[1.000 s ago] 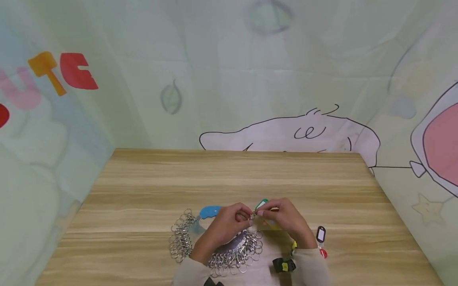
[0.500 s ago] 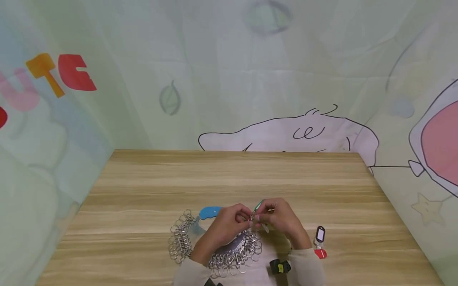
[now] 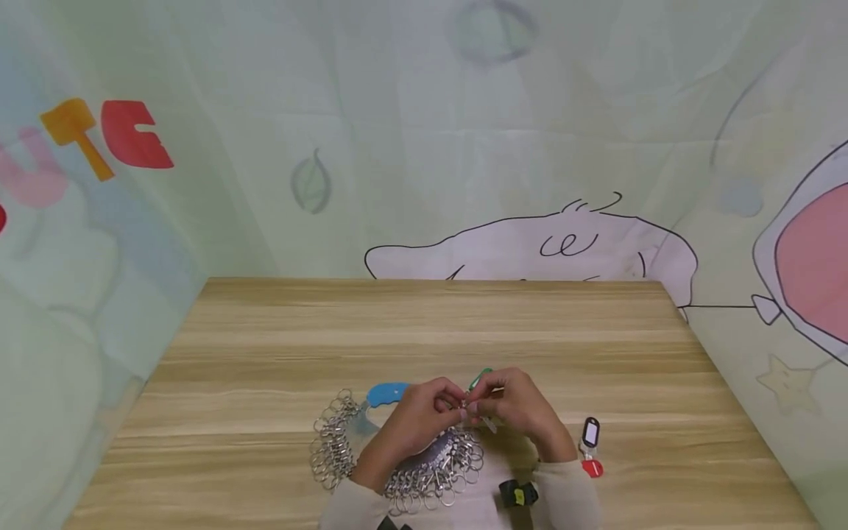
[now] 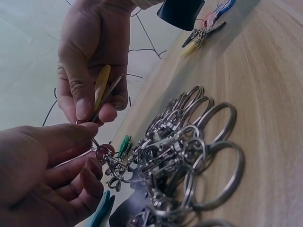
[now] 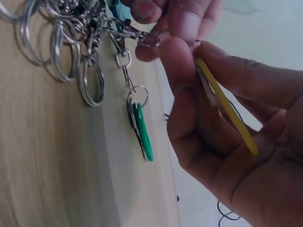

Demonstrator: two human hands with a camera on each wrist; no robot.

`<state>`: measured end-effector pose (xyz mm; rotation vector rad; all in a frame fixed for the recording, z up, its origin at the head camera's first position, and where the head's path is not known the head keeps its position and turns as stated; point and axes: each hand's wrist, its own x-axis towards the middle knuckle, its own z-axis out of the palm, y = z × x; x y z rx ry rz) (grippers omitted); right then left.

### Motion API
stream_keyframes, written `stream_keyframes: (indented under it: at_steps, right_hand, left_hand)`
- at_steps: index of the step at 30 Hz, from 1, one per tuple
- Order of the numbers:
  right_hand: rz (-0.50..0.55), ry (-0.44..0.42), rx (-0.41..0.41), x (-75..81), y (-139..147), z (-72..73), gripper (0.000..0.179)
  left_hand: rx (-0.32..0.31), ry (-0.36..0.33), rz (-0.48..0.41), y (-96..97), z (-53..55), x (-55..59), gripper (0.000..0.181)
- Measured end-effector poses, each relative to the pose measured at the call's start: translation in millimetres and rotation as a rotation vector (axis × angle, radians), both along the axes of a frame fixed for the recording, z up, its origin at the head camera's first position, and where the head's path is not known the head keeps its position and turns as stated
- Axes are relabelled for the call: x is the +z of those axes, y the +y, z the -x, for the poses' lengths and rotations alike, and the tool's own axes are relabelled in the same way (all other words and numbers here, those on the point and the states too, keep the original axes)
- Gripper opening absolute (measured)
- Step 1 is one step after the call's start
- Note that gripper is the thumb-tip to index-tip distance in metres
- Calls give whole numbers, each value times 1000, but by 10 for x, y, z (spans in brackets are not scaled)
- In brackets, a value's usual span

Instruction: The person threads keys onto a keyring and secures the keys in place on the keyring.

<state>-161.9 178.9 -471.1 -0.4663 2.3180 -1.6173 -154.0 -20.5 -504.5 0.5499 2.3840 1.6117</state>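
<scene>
My left hand (image 3: 424,419) pinches a small swivel clasp (image 4: 102,153) with a metal ring between thumb and fingers; in the left wrist view its fingertips meet those of my right hand (image 3: 520,405). The right hand pinches a yellow key tag (image 5: 229,109), with a flat key (image 4: 112,92) beside it. Fingers hide where tag and ring come together. A fan of metal clasps and split rings (image 3: 430,478) lies around and under the left forearm. Close by the hands hangs a green key tag (image 5: 144,137) on its own ring.
A blue handle (image 3: 387,394) lies behind the left hand, beside the fan of rings. To the right of the right forearm, a black key tag (image 3: 591,433) and a red tag (image 3: 592,468) lie on the wooden table (image 3: 298,331). A printed cloth backdrop (image 3: 232,147) stands around the table.
My right hand has shifted left against the left fingertips, and its tag has turned from flat to edge-on. The left hand has stayed nearly still.
</scene>
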Motion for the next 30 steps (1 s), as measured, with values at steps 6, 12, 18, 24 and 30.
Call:
stream_keyframes:
  at_steps: [6,12,18,24,30]
  right_hand:
    - [-48,42,33,3,24,3,12]
    - [-95,72,-4,-7,28,7,12]
    - [-51,38,-20,31,12,-8,9]
    - [11,17,0,29,22,1,11]
    - [-2,19,-26,-6,23,17,13]
  left_hand:
    - [-4,-14,-13,-16,-5,-17,16]
    - [-21,-1,-20,-15,-3,-39,16]
    - [-13,-4,3,5,18,-36,18]
    - [-16,16,28,-11,15,-18,23]
    - [-28,-9,34,-22,7,7,32]
